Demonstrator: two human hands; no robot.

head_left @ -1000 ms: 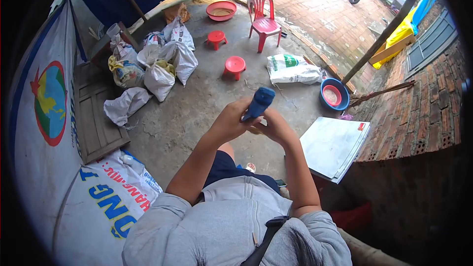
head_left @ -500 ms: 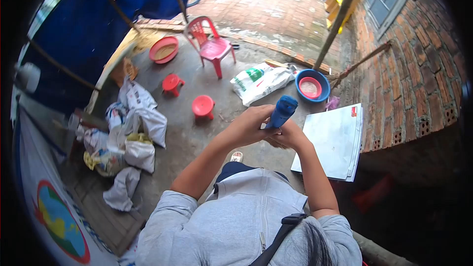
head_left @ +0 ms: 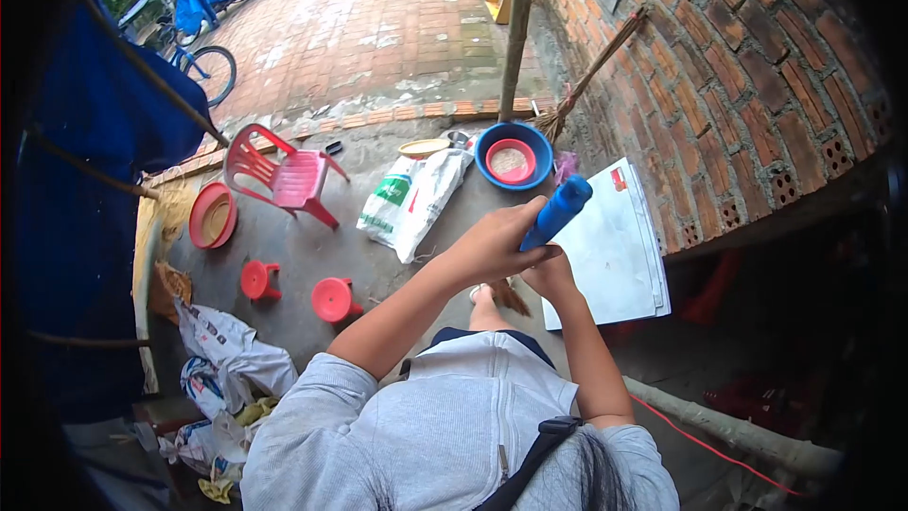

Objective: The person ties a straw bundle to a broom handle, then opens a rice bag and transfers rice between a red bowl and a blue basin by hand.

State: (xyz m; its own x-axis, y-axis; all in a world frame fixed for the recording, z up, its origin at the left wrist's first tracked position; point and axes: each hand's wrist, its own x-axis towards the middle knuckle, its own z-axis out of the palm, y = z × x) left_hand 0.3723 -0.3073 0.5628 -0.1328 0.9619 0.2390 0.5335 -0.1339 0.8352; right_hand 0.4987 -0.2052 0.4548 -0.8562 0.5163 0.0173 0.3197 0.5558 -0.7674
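A blue handle [head_left: 558,213] points up and away from my body, with brown bristles [head_left: 512,297] showing below my hands. My left hand [head_left: 503,244] is wrapped round the handle near its upper part. Just below and to the right, my right hand [head_left: 550,274] is closed on the same handle, its fingers partly hidden. Beyond my hands, a white sack with green print [head_left: 388,201] lies on the concrete floor. A blue basin [head_left: 487,173] with a smaller pink bowl [head_left: 511,162] inside stands past them.
A red chair [head_left: 298,187], two red stools [head_left: 332,300] and a red basin [head_left: 200,218] are on the left. White sacks [head_left: 222,345] lie at the lower left. A white board [head_left: 605,251] lies at the right by the brick wall [head_left: 719,85], near a wooden pole [head_left: 517,33].
The view has turned to the right and up, showing more of the brick yard and bicycle. The handle has moved slightly right in view, and the bristles and a foot now show below.
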